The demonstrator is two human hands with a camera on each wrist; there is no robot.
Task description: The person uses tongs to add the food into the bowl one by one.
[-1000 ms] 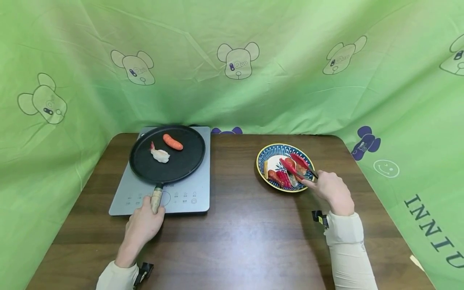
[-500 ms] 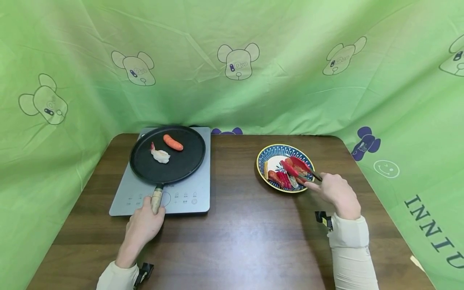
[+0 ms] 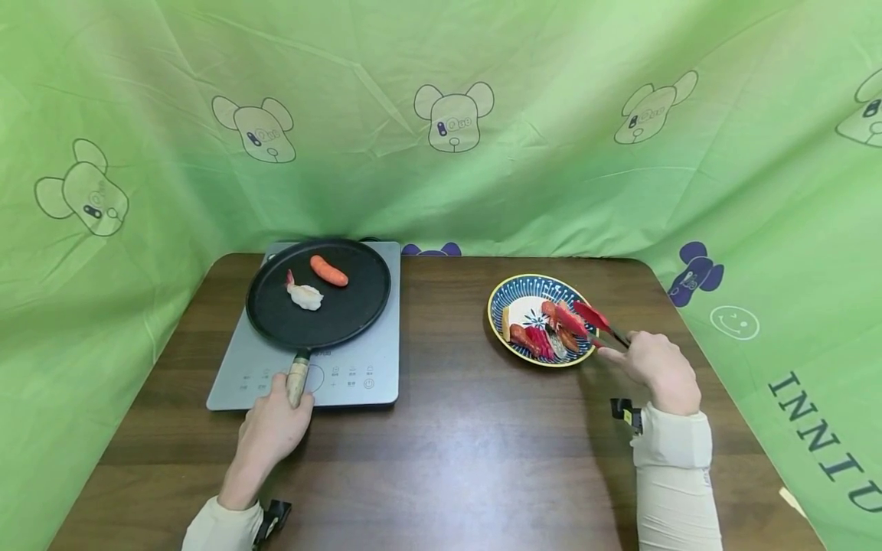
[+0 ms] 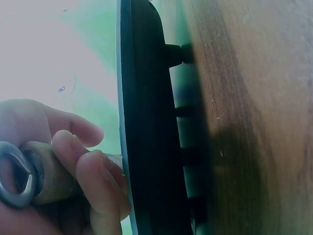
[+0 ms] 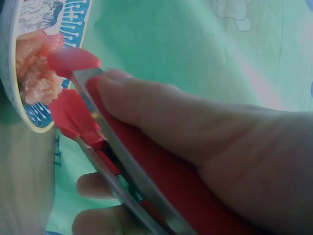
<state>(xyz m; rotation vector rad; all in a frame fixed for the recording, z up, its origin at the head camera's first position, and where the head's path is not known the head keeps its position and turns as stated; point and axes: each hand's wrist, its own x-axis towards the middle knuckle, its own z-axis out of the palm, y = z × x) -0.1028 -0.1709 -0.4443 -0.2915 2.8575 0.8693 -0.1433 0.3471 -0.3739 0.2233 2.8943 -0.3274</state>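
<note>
My left hand (image 3: 274,428) grips the wood-toned handle (image 3: 297,378) of a flat black pan (image 3: 344,321). The left wrist view shows the fingers curled round that handle (image 4: 56,176) and a metal ring (image 4: 19,178) at its end. On the pan lie an orange-red sausage (image 3: 328,271) and a white shrimp (image 3: 305,294) with a red tail. My right hand (image 3: 660,372) holds red-tipped tongs (image 3: 591,314) over the right rim of a blue-patterned plate (image 3: 506,287). In the right wrist view, the tongs' tips stand apart beside a pinkish-orange food piece (image 5: 41,83).
Under the pan is a silver-grey induction cooker (image 3: 234,367). More food lies on the plate, including a brown sausage (image 3: 525,339) and dark pink slices (image 3: 540,341). The wooden table (image 3: 455,428) is bordered by a green curtain (image 3: 455,207) at the back and sides.
My right hand has moved to the right with the tongs, whose tips have drawn from the plate's middle toward its right rim. My left hand and the pan have stayed still.
</note>
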